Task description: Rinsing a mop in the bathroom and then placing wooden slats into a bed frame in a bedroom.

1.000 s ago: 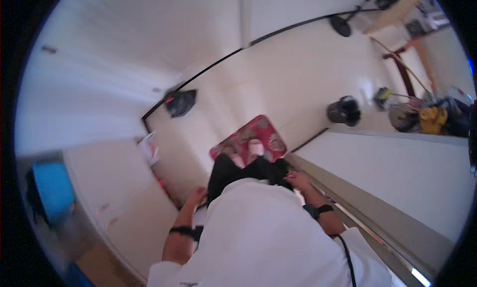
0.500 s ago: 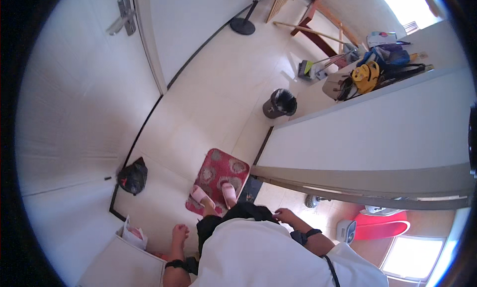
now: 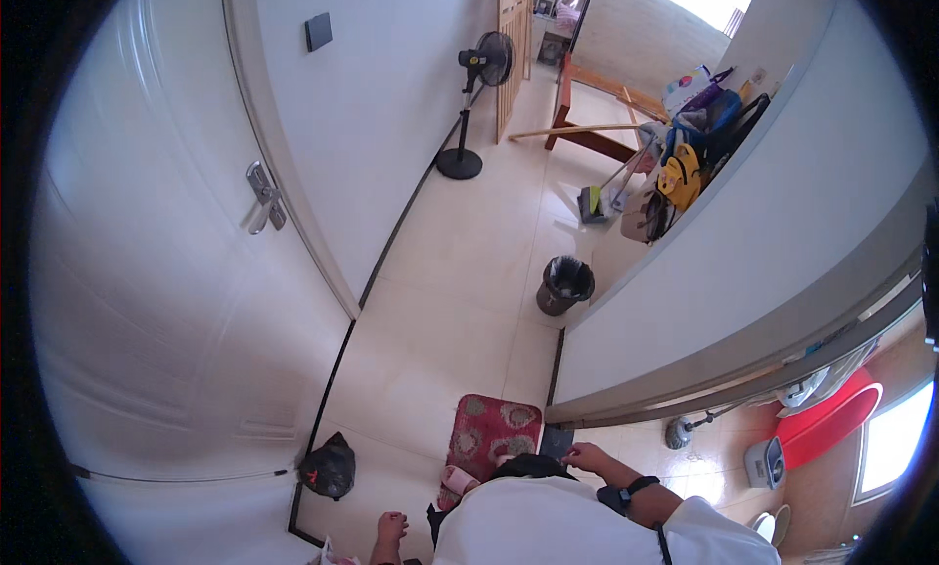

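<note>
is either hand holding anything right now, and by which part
Nothing is held. The right hand hangs with loose fingers over the doorway floor; the left hand is loosely curled and bare.

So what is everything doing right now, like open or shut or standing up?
White door: shut.
Standing fan: upright; cannot tell if it spins.
Dark bin: upright, lined, no lid.
Black bag: tied, on floor.
Left hand: empty, loosely curled.
Right hand: empty, beside the doorframe.

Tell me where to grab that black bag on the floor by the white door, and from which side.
Grip the black bag at its bunched top, coming from above. It sits slumped on the tiled floor against the door, so the door side is blocked. The left hand is nearest and looks empty; the right hand is by the doorway.
</note>
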Motion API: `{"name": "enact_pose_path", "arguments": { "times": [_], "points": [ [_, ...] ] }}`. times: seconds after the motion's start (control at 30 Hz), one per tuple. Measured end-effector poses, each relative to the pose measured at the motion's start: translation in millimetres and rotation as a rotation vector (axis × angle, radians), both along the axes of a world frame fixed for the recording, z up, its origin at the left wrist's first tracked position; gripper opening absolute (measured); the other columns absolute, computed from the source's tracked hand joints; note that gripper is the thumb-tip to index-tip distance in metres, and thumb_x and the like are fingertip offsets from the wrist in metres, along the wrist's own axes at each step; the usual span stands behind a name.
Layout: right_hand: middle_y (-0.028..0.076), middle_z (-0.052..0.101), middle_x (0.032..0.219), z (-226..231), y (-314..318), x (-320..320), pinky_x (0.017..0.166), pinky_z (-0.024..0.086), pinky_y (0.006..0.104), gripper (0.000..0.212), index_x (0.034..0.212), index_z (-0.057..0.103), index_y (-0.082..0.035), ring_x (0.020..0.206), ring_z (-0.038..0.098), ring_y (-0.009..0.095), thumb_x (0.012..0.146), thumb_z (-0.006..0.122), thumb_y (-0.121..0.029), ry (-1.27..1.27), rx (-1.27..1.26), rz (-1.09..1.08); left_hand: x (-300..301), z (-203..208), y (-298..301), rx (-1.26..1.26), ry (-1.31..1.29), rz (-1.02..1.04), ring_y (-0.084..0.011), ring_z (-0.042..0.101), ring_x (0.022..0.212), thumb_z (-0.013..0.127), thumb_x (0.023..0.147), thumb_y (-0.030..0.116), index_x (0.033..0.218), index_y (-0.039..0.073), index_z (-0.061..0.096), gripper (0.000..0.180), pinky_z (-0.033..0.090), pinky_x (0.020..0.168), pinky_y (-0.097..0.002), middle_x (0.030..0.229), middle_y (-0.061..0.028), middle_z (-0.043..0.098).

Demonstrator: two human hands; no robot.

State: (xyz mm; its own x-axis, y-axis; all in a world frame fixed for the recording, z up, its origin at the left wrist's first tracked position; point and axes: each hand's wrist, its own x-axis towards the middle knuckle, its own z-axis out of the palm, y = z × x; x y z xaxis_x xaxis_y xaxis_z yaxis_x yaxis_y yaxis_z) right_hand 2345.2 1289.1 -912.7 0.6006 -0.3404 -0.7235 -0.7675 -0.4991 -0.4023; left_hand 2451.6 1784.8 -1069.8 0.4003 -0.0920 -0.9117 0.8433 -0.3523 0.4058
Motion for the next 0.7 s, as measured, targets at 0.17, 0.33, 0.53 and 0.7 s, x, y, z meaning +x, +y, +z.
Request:
{"name": "enact_pose_path", "arguments": {
  "times": [0.17,0.33,0.53,0.7],
  "points": [
    [0.015,0.060,0.091,-9,-11,-16,0.077,0.044,0.0372,0.048,0.089,0.061,-0.005,0.087,0.056,0.030,0.067,0.060,-0.047,0.062,-0.047,-0.001,24,6,-26,-0.015,-0.051,0.054,-0.0162,0.057,0.063,0.059,0.071,0.010,0.095,0.004,0.050,0.026,0.045,0.046,-0.0272,0.077,-0.0067,0.055],
    [0.016,0.060,0.087,-28,-27,-24,0.073,0.044,0.0381,0.045,0.085,0.061,-0.005,0.084,0.056,0.030,0.068,0.059,-0.047,0.046,-0.038,-0.114,24,3,-62,-0.033,0.019,-0.116,-0.0169,0.058,0.067,0.060,0.072,0.011,0.095,0.005,0.052,0.026,0.047,0.049,-0.0294,0.079,-0.0074,0.056],
    [0.016,0.060,0.084,-10,-53,6,0.072,0.045,0.0378,0.047,0.081,0.062,-0.006,0.081,0.057,0.030,0.068,0.055,-0.050,0.063,-0.042,-0.012,51,4,-75,0.041,0.058,-0.127,-0.0165,0.058,0.067,0.060,0.072,0.013,0.093,0.003,0.054,0.024,0.047,0.049,-0.0289,0.075,-0.0071,0.058],
    [0.011,0.062,0.076,-36,-85,37,0.065,0.046,0.0330,0.040,0.085,0.061,-0.006,0.070,0.059,0.022,0.069,0.061,-0.042,0.116,0.034,-0.135,93,-10,-82,0.087,0.089,-0.246,-0.0192,0.057,0.069,0.055,0.076,0.017,0.093,0.003,0.054,0.022,0.048,0.056,-0.0318,0.081,-0.0077,0.058]
  ]
}}
